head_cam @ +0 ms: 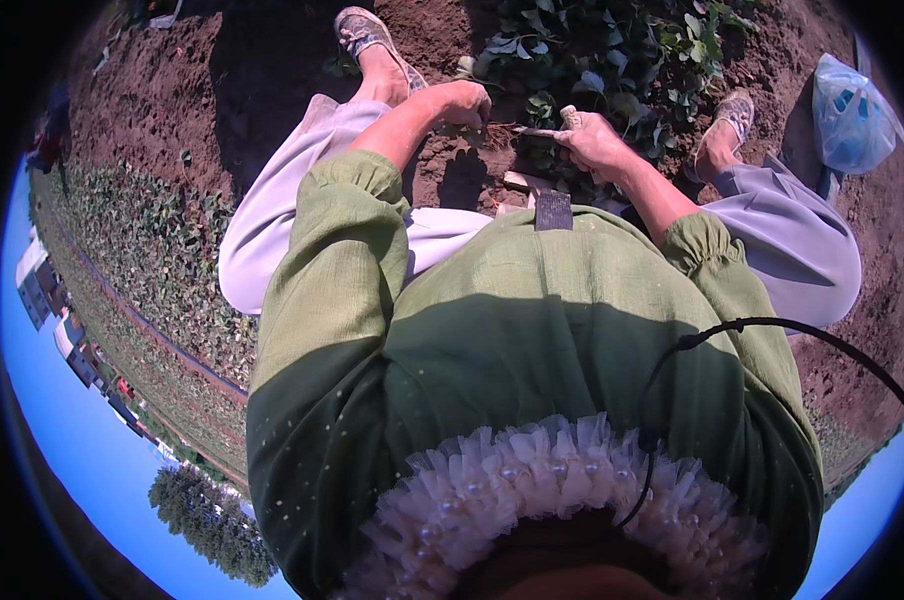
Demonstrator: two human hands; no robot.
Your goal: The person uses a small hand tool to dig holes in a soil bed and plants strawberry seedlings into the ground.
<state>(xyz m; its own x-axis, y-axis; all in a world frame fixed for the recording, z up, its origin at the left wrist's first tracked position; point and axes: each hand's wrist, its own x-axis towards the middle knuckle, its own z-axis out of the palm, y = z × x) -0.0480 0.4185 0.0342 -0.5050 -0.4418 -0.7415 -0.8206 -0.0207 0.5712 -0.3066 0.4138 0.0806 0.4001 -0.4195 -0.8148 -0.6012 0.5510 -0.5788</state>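
Observation:
My left hand is closed, fingers bent down, around what looks like a small leafy plant; reddish-brown roots stick out beside its fingertips, towards the right hand. The grip itself is mostly hidden by the back of the hand. My right hand grips a small hand tool with a pale, rounded handle end. A narrow, light-coloured part of it points left and reaches close to the roots. Dense green leafy plants grow just beyond both hands, over brown soil.
My shod feet rest on soil at either side of the plants. Wooden pieces lie low between my legs. At the far right is a translucent bag with blue contents. Rows of low plants stretch away at left. A black cable crosses my green top.

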